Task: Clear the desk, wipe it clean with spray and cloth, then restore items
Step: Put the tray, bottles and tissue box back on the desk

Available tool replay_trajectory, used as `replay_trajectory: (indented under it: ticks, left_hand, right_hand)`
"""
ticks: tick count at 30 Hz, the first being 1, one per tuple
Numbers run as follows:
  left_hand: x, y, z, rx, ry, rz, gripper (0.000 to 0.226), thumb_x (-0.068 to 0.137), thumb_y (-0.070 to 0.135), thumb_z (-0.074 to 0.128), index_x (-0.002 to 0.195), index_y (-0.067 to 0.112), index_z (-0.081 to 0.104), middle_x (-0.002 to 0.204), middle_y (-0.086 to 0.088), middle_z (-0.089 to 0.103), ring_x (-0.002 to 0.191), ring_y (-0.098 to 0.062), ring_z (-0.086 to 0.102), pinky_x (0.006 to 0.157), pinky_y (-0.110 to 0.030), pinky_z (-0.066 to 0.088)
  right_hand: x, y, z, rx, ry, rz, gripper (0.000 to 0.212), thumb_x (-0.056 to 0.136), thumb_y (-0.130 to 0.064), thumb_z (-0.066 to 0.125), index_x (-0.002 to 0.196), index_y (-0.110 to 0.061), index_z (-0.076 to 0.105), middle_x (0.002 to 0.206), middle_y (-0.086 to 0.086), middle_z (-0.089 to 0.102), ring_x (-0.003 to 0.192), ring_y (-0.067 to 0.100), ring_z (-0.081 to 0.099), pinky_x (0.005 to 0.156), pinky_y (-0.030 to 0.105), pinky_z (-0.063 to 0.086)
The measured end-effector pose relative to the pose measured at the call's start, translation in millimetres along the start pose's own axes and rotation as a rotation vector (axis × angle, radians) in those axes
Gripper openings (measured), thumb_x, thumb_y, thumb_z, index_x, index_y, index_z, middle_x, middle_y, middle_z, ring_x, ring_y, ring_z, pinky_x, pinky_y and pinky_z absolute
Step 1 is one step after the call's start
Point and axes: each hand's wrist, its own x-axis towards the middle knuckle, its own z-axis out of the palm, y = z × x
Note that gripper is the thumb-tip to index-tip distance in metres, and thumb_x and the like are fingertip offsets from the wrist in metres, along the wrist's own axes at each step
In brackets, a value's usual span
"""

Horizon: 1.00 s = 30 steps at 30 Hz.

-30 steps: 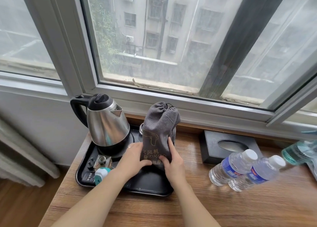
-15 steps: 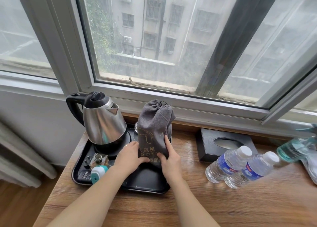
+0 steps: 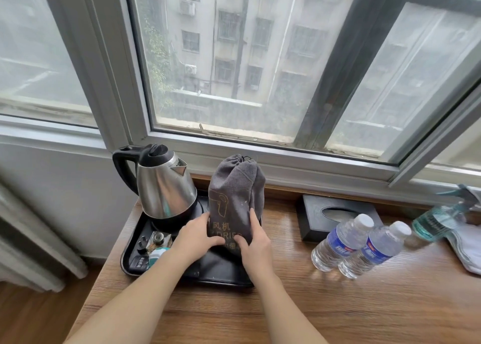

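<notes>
Task stage: it seems to be the last part, restoring the items, though the wiping itself cannot be checked here.
Already back: the steel kettle (image 3: 166, 187) stands on the black tray (image 3: 221, 278) at the centre left of the frame; the black tissue box (image 3: 338, 213) and two water bottles (image 3: 361, 244) are on the wooden desk (image 3: 364, 304) at the centre right.
Cleaning things: the spray bottle (image 3: 440, 218) lies on the white cloth (image 3: 468, 250) at the right edge, so they are not yet put away.
Item in hand: the grey hair dryer bag (image 3: 234, 200) stands upright on the tray, just right of the kettle.
Left hand (image 3: 195, 237): fingers curled on the bag's lower left side, holding it.
Right hand (image 3: 253, 242): it grips the lower right side, thumb on the front.
Left to do: probably to release the bag and to remove the spray and cloth.
</notes>
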Motion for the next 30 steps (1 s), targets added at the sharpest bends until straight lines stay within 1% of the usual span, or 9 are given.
replay_trajectory:
  ticks: [3,6,9,11,13,16,18,23,30]
  left_hand:
    - [-4.0,-2.1,-6.5,0.001,-0.014,0.016,0.079,0.072,0.043,0.084,0.14,0.027,0.049,0.13,0.004,0.063,0.119,-0.021,0.058,0.094,-0.03,0.043]
    - [-7.6,-7.0,-16.2,0.029,-0.023,0.035,0.085,0.071,0.044,0.084,0.145,0.023,0.046,0.135,0.001,0.061,0.124,-0.02,0.056,0.1,-0.032,0.043]
    - [-12.1,-16.5,-32.3,0.053,-0.006,0.055,0.077,0.071,0.042,0.084,0.139,0.022,0.053,0.134,0.002,0.061,0.123,-0.016,0.056,0.101,-0.03,0.044]
    - [-14.8,-25.1,-45.2,0.074,-0.002,0.057,0.07,0.07,0.042,0.085,0.132,0.022,0.059,0.126,0.003,0.064,0.116,-0.014,0.058,0.096,-0.028,0.045]
    - [-17.4,-34.7,-57.4,0.103,0.019,0.056,0.061,0.069,0.042,0.085,0.123,0.023,0.064,0.116,0.003,0.065,0.11,-0.014,0.057,0.091,-0.027,0.045]
    - [-21.2,-50.8,-71.3,0.192,0.114,0.062,0.043,0.079,0.043,0.076,0.118,0.028,0.066,0.114,0.008,0.064,0.116,-0.017,0.051,0.097,-0.032,0.042]
    - [-24.1,-61.1,-79.4,0.195,0.139,0.057,0.033,0.085,0.038,0.07,0.117,0.031,0.067,0.117,0.01,0.063,0.119,-0.018,0.049,0.102,-0.035,0.041]
    - [-30.3,-87.9,-89.0,0.096,0.061,-0.048,0.03,0.088,0.031,0.067,0.117,0.033,0.067,0.12,0.013,0.065,0.113,-0.011,0.058,0.097,-0.029,0.045]
    - [-27.3,-96.7,-83.8,0.046,0.045,-0.076,0.023,0.087,0.036,0.067,0.11,0.034,0.071,0.111,0.014,0.066,0.104,-0.01,0.06,0.091,-0.027,0.045]
  right_hand:
    - [-5.5,-3.7,0.0,-0.03,0.028,-0.034,0.08,0.091,-0.015,0.074,0.159,-0.025,0.033,0.149,0.001,0.052,0.138,0.019,0.047,0.111,0.025,0.034]
    - [-11.5,-7.6,1.5,-0.085,0.064,-0.076,0.077,0.091,-0.017,0.075,0.158,-0.022,0.036,0.146,0.006,0.052,0.137,0.023,0.044,0.114,0.033,0.035]
    - [-16.2,-14.3,8.5,-0.189,0.219,-0.206,0.064,0.084,-0.014,0.082,0.143,-0.012,0.056,0.125,0.013,0.057,0.119,0.031,0.051,0.103,0.043,0.047]
    - [-18.4,-20.8,17.6,-0.219,0.269,-0.335,0.054,0.077,-0.014,0.087,0.126,-0.01,0.066,0.111,0.01,0.059,0.105,0.026,0.053,0.093,0.037,0.051]
    - [-23.1,-37.1,27.6,-0.215,0.12,-0.395,0.046,0.076,-0.017,0.086,0.118,-0.012,0.068,0.107,0.003,0.058,0.102,0.02,0.054,0.093,0.026,0.046]
    - [-31.3,-58.4,50.3,-0.235,-0.264,-0.369,0.049,0.083,-0.014,0.076,0.131,-0.015,0.063,0.122,0.002,0.057,0.116,0.019,0.052,0.106,0.03,0.041]
    - [-36.3,-64.9,68.2,-0.313,-0.404,-0.378,0.057,0.086,-0.008,0.067,0.141,-0.019,0.056,0.134,0.002,0.054,0.125,0.021,0.046,0.111,0.028,0.036]
    - [-37.0,-63.0,90.8,-0.47,-0.509,-0.417,0.062,0.086,-0.003,0.062,0.144,-0.024,0.054,0.146,-0.004,0.05,0.126,0.025,0.043,0.109,0.039,0.039]
    - [-31.1,-60.6,93.3,-0.38,-0.401,-0.33,0.044,0.086,0.0,0.056,0.125,-0.017,0.068,0.124,-0.002,0.066,0.114,0.02,0.057,0.094,0.026,0.041]
